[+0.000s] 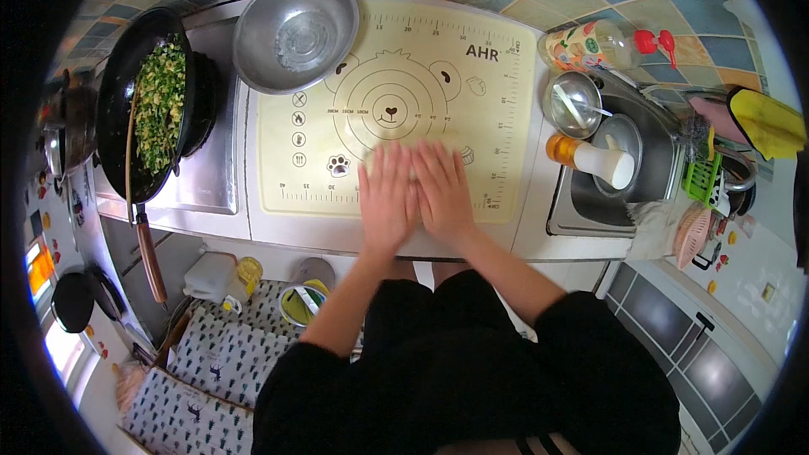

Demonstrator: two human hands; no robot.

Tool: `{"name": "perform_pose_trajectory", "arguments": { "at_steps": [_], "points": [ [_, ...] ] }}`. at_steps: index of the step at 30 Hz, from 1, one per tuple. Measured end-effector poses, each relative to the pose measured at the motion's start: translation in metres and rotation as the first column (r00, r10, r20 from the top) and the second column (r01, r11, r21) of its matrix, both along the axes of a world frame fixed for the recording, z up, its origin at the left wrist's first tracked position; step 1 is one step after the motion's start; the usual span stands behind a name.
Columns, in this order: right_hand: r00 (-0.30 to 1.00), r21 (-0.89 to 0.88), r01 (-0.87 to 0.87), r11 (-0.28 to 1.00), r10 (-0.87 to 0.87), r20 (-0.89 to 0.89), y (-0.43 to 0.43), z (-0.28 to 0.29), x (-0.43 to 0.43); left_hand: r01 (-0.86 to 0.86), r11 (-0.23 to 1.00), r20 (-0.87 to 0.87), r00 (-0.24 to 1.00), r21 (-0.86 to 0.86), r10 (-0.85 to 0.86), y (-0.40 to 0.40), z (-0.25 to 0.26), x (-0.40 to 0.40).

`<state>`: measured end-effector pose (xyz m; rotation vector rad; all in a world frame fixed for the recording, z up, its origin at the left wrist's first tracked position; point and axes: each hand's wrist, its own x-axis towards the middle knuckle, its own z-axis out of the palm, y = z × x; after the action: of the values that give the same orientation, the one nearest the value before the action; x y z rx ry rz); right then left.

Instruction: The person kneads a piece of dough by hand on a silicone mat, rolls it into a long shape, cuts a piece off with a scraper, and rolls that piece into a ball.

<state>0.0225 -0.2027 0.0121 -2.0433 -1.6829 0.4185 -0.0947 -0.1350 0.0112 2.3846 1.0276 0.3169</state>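
Observation:
My left hand point(388, 196) and my right hand point(442, 193) lie side by side, palms down, near the front middle of a cream pastry mat point(278, 196) printed with a bear face and rulers. Their fingers point away from me and look blurred. A little pale material, perhaps dough, seems to show at the fingertips; the palms hide whatever lies beneath. A metal bowl point(253, 44), with a whitish residue inside, overlaps the mat's back left corner.
At left, a black frying pan point(110, 107) holds chopped greens and egg point(161, 107) on the stove point(218, 183). Right of the mat are a small metal bowl point(572, 85), an orange-and-white bottle point(588, 158), a pump-top bottle point(588, 44) and the sink point(581, 202).

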Motion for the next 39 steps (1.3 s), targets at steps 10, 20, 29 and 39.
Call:
{"name": "perform_pose_trajectory", "arguments": {
  "at_steps": [10, 20, 29, 39],
  "points": [
    [0.997, -0.075, 0.053, 0.996, -0.049, 0.056, 0.018, -0.002, 0.012, -0.015, 1.000, 0.003, 1.000, -0.013, 0.015, 0.016, -0.005, 0.023],
    [0.987, -0.016, 0.032, 0.999, -0.029, 0.160, 0.097, -0.013, 0.056, -0.035, 0.994, 0.037, 0.999, 0.103, 0.031, 0.087, -0.014, 0.061],
    [0.991, -0.126, -0.066, 0.990, 0.051, -0.122, -0.052, 0.022, -0.001, 0.091, 0.995, -0.099, 0.991, -0.048, -0.095, -0.046, 0.004, -0.024],
    [0.959, 0.182, 0.145, 0.973, -0.092, -0.268, 0.027, 0.042, 0.024, -0.189, 0.982, 0.192, 0.964, 0.004, 0.185, -0.004, 0.016, 0.040]
  ]
}}
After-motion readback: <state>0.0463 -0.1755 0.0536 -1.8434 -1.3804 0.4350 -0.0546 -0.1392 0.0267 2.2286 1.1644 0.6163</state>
